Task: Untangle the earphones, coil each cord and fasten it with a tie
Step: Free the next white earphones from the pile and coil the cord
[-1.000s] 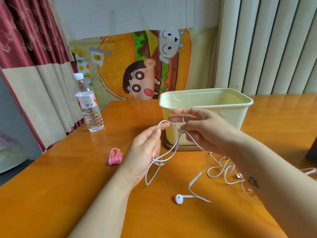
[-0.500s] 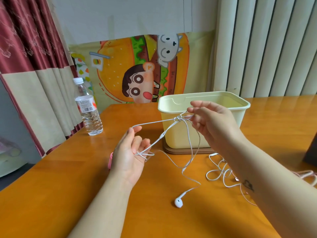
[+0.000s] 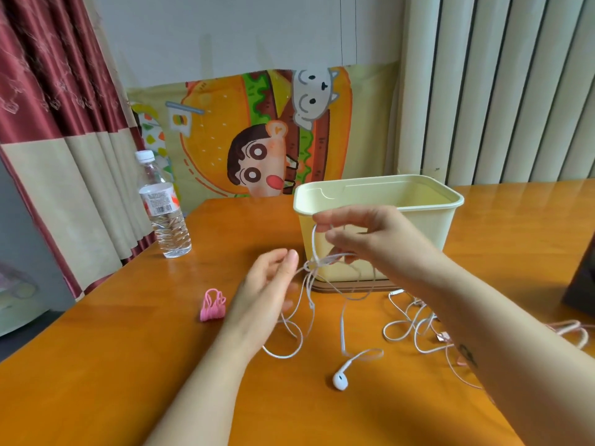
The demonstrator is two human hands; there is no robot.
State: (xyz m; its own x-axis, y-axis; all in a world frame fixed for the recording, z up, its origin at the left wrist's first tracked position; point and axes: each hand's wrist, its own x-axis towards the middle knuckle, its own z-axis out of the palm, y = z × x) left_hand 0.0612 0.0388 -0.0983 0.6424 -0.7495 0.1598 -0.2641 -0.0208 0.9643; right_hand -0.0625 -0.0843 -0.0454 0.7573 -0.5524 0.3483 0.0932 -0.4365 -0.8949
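Far to my left a water bottle (image 3: 165,207) is standing on the surface (image 3: 96,381), well apart from the work. Nearer in, the pink ties (image 3: 212,305) are lying in a small bunch just beside my left hand (image 3: 267,294), waiting for the coiling, which I judge is some way off.

My left hand is hovering with its fingers mostly straight and loose, gripping nothing that I can see. Its tips are just beside the knot (image 3: 312,267) in the white cord (image 3: 314,239). Below the knot, loops are hanging down and trailing over the surface, ending at the earbud (image 3: 340,379) lying in front of me.

My right hand (image 3: 363,239) is pinching the white cord between thumb and forefinger and lifting it in front of the cream bin (image 3: 380,201), so the knot is hanging in the air between my hands. Further right, a second tangle (image 3: 412,326) of cords is lying by my right forearm, partly hidden under it.

I am judging this to be the untangling step. The risk is in the pulling. If I am tugging upward with my right hand while the loops are dragging below, the knot may cinch tighter instead of opening. Sweeping the slack sideways could snarl it into the second tangle, or flick the earbud off the near edge.
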